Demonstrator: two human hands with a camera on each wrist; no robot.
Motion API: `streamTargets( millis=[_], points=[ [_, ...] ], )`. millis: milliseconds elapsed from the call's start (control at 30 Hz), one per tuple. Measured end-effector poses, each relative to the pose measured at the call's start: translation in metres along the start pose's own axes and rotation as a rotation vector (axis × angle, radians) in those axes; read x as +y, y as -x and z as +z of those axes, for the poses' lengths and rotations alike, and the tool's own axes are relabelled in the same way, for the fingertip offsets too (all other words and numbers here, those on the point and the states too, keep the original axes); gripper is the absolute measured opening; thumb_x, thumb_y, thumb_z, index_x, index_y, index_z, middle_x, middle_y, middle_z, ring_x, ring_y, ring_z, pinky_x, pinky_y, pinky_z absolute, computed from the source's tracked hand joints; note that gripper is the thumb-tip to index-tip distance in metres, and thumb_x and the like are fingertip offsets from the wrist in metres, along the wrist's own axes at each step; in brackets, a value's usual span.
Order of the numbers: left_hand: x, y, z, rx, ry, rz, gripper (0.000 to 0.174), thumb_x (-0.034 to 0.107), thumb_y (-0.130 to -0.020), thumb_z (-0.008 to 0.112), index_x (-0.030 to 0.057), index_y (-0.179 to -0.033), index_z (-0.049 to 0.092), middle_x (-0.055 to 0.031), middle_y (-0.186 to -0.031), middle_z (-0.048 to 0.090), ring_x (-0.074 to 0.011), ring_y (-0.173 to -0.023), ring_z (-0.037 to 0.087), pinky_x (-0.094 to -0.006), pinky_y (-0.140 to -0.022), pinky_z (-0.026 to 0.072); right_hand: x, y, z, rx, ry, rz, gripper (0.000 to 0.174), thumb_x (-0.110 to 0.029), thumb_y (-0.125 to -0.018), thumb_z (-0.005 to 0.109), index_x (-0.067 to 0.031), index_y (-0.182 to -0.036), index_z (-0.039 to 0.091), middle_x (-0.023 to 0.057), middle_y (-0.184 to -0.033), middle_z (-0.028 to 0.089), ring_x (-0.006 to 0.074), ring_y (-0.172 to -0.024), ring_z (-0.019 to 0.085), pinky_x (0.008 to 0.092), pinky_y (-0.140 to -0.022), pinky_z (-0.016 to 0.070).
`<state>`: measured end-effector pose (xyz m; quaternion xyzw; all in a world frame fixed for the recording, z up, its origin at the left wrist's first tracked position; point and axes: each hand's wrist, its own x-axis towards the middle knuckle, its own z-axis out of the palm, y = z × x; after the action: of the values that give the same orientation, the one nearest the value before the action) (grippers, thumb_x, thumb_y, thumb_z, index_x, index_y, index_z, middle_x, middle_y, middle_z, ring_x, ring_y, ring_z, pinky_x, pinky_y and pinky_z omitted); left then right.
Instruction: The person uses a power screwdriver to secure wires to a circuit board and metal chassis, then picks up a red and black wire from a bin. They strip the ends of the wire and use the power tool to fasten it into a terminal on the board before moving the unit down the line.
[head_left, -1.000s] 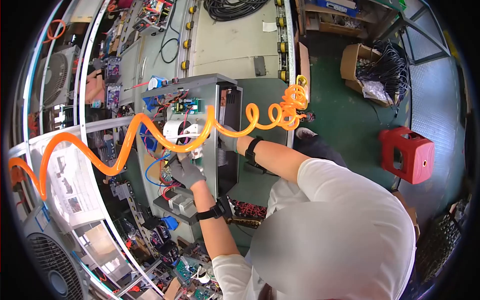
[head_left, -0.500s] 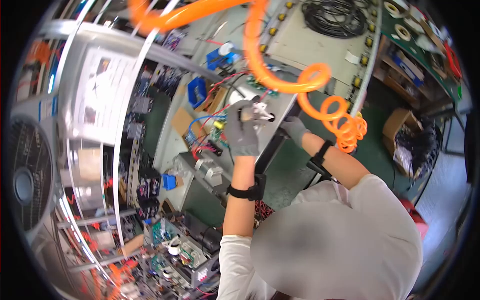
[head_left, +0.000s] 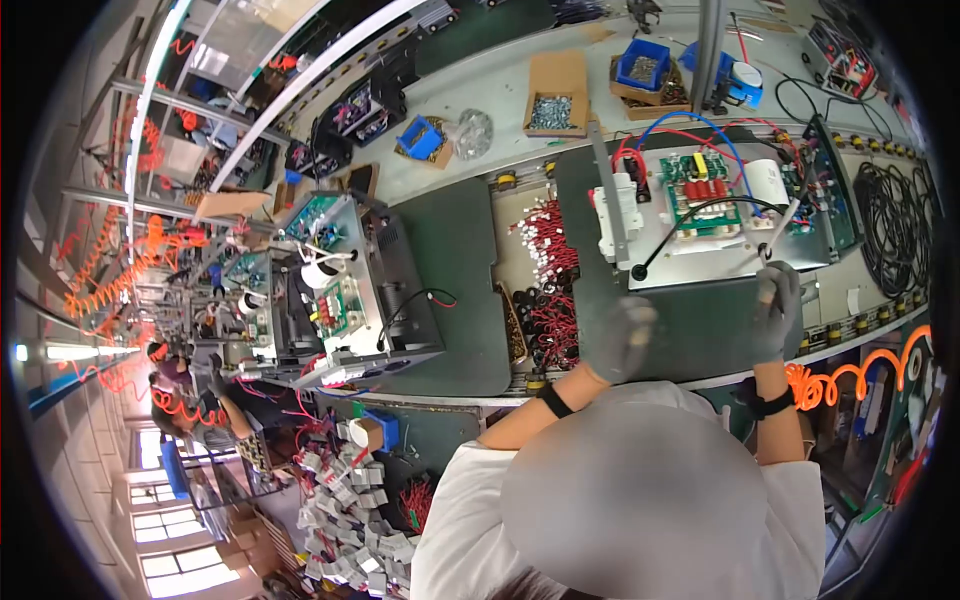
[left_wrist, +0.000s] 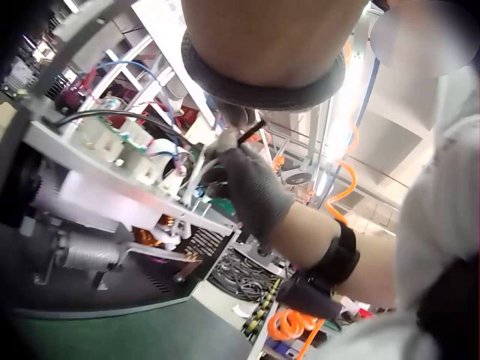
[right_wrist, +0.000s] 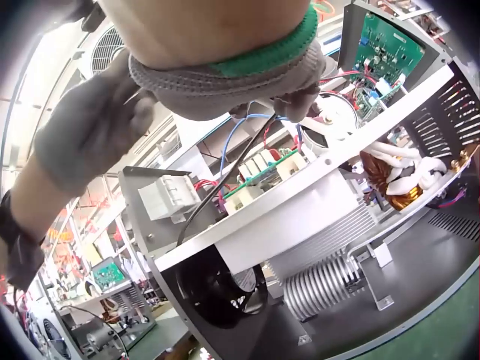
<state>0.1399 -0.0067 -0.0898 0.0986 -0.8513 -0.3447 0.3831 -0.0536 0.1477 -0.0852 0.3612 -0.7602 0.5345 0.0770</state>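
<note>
In front of the person stands an open metal chassis (head_left: 700, 262) with a green circuit board (head_left: 705, 195) and a white cylinder (head_left: 768, 182) on its upper plate. My gloved right hand (head_left: 780, 308) is at the plate's front edge, pinching a white cable (head_left: 783, 228) beside a hole. A dark cable tip (left_wrist: 252, 133) sticks out past its fingers in the left wrist view. My gloved left hand (head_left: 625, 340) hovers in front of the chassis, fingers loosely bent and holding nothing. A black cable (right_wrist: 225, 180) arches from another hole toward the right hand.
More open chassis (head_left: 375, 280) line the bench at left. Red wire bundles (head_left: 550, 310) lie between two dark green boards. Blue bins (head_left: 643, 65) and a cardboard box of screws (head_left: 555, 112) stand behind. An orange coiled hose (head_left: 850, 375) hangs at right.
The head view has swung left along the bench, putting the chassis on the right. My left hand has left the chassis interior. My right hand has moved from its side to the white cable.
</note>
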Motion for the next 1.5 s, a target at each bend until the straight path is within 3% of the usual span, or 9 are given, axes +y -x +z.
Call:
streamTargets(
  millis=[100,233,467,533,733,967,1267,1400,1500],
  points=[
    [-0.090,0.057,-0.018,0.263,-0.253,-0.503,0.020,0.012,-0.085,0.048,0.0004,-0.099,0.054,-0.0180,-0.091,0.057,-0.0342,-0.083,0.055,-0.0390,-0.075,0.0437,0.000,0.009,-0.005,-0.027,0.081,-0.037,0.030,-0.027,-0.093,0.044,0.0004,-0.087,0.054,0.0141,-0.090,0.051,0.0271,-0.086,0.050,0.0340,-0.075,0.0400],
    [-0.203,0.130,-0.037,-0.091,-0.543,-1.246,0.033,0.008,-0.083,0.051,0.0111,-0.116,0.050,-0.0142,-0.115,0.052,-0.0336,-0.099,0.055,-0.0407,-0.085,0.0462,0.014,0.024,0.000,-0.033,0.048,0.015,0.040,-0.037,-0.094,0.043,0.0003,-0.084,0.051,0.0100,-0.089,0.048,0.0217,-0.080,0.047,0.0306,-0.072,0.0381],
    [-0.232,0.117,-0.041,-0.600,-0.771,-1.313,0.043,0.007,-0.077,0.060,0.0107,-0.118,0.050,-0.0123,-0.121,0.049,-0.0301,-0.106,0.055,-0.0377,-0.085,0.0497,0.002,0.023,0.004,-0.021,-0.022,0.139,0.045,-0.044,-0.094,0.042,-0.0003,-0.087,0.050,0.0040,-0.088,0.042,0.0095,-0.071,0.043,0.0211,-0.061,0.0348],
    [-0.231,0.117,-0.049,-0.819,-0.825,-1.120,0.039,0.008,-0.078,0.060,0.0078,-0.116,0.051,-0.0139,-0.120,0.049,-0.0318,-0.106,0.055,-0.0392,-0.083,0.0504,0.001,0.022,0.005,-0.001,-0.030,0.152,0.044,-0.043,-0.094,0.043,-0.0002,-0.087,0.050,0.0039,-0.088,0.042,0.0090,-0.070,0.043,0.0211,-0.060,0.0351],
    [-0.199,0.103,-0.076,-0.704,-0.635,-1.242,0.041,0.028,-0.075,0.061,0.0019,-0.105,0.052,-0.0196,-0.107,0.058,-0.0348,-0.094,0.060,-0.0399,-0.082,0.0496,0.001,0.014,0.003,-0.022,-0.099,0.154,0.036,-0.036,-0.096,0.042,-0.0014,-0.089,0.052,0.0048,-0.093,0.045,0.0098,-0.069,0.043,0.0218,-0.059,0.0366],
    [-0.082,0.042,-0.139,-0.185,-0.730,-1.170,0.029,0.030,-0.071,0.061,0.0087,-0.091,0.060,-0.0151,-0.087,0.065,-0.0344,-0.083,0.062,-0.0401,-0.073,0.0496,0.004,0.011,-0.005,-0.045,-0.065,0.163,0.034,-0.032,-0.096,0.042,-0.0017,-0.087,0.054,0.0064,-0.093,0.046,0.0131,-0.080,0.043,0.0236,-0.067,0.0375],
    [0.035,-0.001,-0.181,1.050,-0.489,-0.196,0.014,0.008,-0.073,0.059,0.0010,-0.085,0.060,-0.0038,-0.073,0.056,-0.0133,-0.062,0.049,-0.0262,-0.057,0.0398,-0.029,0.002,-0.014,0.048,0.144,0.113,0.034,-0.017,-0.086,0.055,-0.0005,-0.116,0.050,0.0145,-0.112,0.051,0.0214,-0.092,0.050,0.0303,-0.082,0.0402],
    [0.099,-0.033,-0.171,-0.076,-0.207,-0.418,0.022,0.014,-0.076,0.064,0.0016,-0.093,0.059,-0.0056,-0.074,0.058,-0.0146,-0.062,0.054,-0.0272,-0.056,0.0430,-0.042,0.032,-0.017,0.255,-0.084,-0.081,0.033,-0.014,-0.084,0.055,-0.0008,-0.114,0.050,0.0151,-0.114,0.049,0.0248,-0.092,0.051,0.0342,-0.082,0.0428],
    [0.113,-0.047,-0.134,-0.760,0.139,-0.594,0.037,0.020,-0.078,0.067,0.0048,-0.108,0.052,-0.0101,-0.077,0.060,-0.0200,-0.071,0.063,-0.0322,-0.062,0.0499,-0.119,0.015,-0.032,-0.306,0.183,-0.423,0.034,-0.016,-0.085,0.054,-0.0029,-0.115,0.049,0.0166,-0.116,0.049,0.0333,-0.098,0.051,0.0370,-0.086,0.0413]
  ],
)
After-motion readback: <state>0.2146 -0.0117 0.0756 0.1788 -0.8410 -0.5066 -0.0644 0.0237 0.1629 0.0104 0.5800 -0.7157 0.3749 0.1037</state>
